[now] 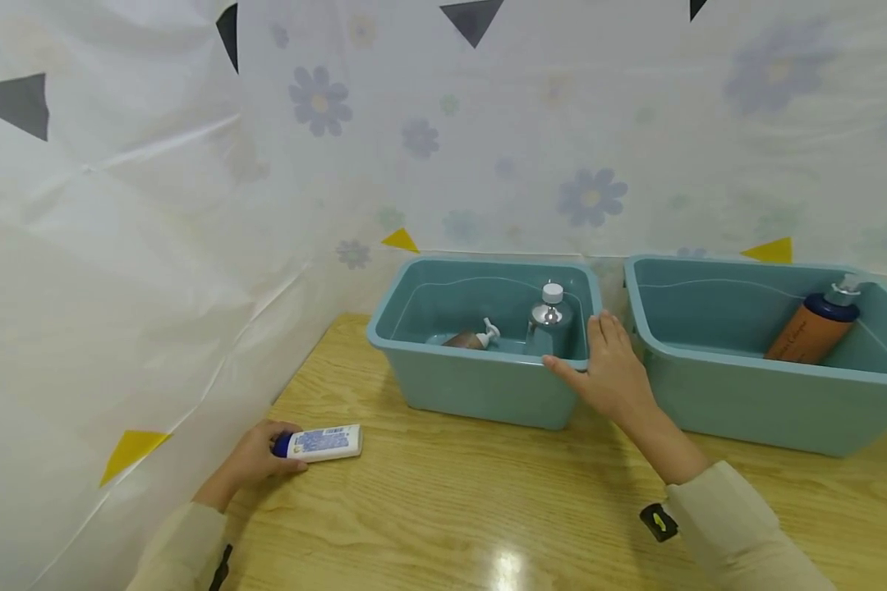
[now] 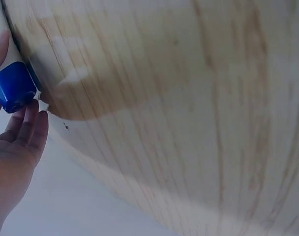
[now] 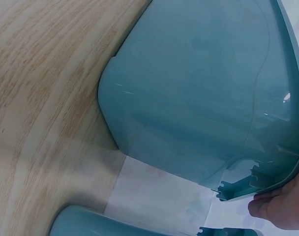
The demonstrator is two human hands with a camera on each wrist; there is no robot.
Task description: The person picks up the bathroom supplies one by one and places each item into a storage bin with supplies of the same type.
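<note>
the left hand (image 1: 255, 460) lies on the wooden table (image 1: 451, 509) at the near left, close to the draped sheet (image 1: 118, 246). its fingers curl round the blue cap end of a small white tube (image 1: 319, 442), which lies flat on the table with its body pointing right. in the left wrist view the blue cap (image 2: 14, 91) sits between thumb and fingers (image 2: 29, 125).

the right hand (image 1: 613, 373) rests on the near right corner of the left bin (image 1: 443, 386), fingers straight and together along the rim, thumb over the inner edge; the right wrist view shows a fingertip (image 3: 280, 209) under the lip of that bin (image 3: 198, 108), so it touches rather than grips hard.

inside the left bin stand a clear bottle (image 1: 549, 324) with a white cap, just beside the hand, and a brown pump bottle (image 1: 473, 336) lying on its side farther left. the right bin (image 1: 769, 394) stands just beside the left one and holds an orange pump bottle (image 1: 813, 324) leaning against its far right wall.

the tube looks light, soft in the body and smooth, so it may slip or squash; the stiff cap end is the firmer place to hold. the bin looks like stiff plastic, light, and its rim lip gives a sure hold.
</note>
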